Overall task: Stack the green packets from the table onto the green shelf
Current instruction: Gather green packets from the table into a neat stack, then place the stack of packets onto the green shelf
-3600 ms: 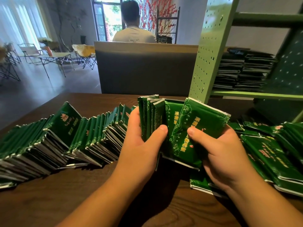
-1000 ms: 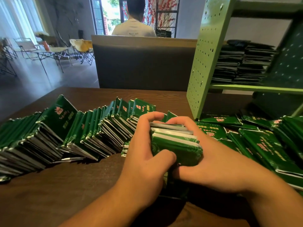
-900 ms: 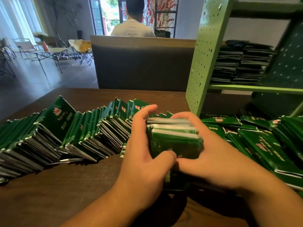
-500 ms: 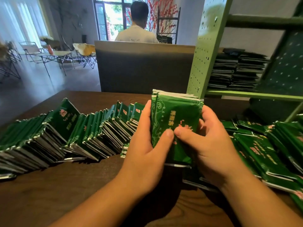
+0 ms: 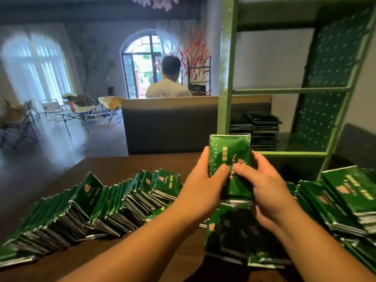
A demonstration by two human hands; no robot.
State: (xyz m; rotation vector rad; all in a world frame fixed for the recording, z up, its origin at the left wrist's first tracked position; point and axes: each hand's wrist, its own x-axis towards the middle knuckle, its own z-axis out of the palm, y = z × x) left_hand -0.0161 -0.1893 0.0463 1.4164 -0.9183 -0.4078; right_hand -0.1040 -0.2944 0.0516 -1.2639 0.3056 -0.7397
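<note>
Gripping an upright bundle of packets (image 5: 227,157), left hand (image 5: 203,190) and right hand (image 5: 264,190) raised.

Both forearms reach fwd from the near edge, bare, converging toward centre-right. Left hand (image 5: 203,186) curls round the left side of a bundle of packets (image 5: 230,159), thumb across the front. Right hand (image 5: 264,190) grips the right side, thumb nearly meeting the left thumb. Bundle held upright.
</note>
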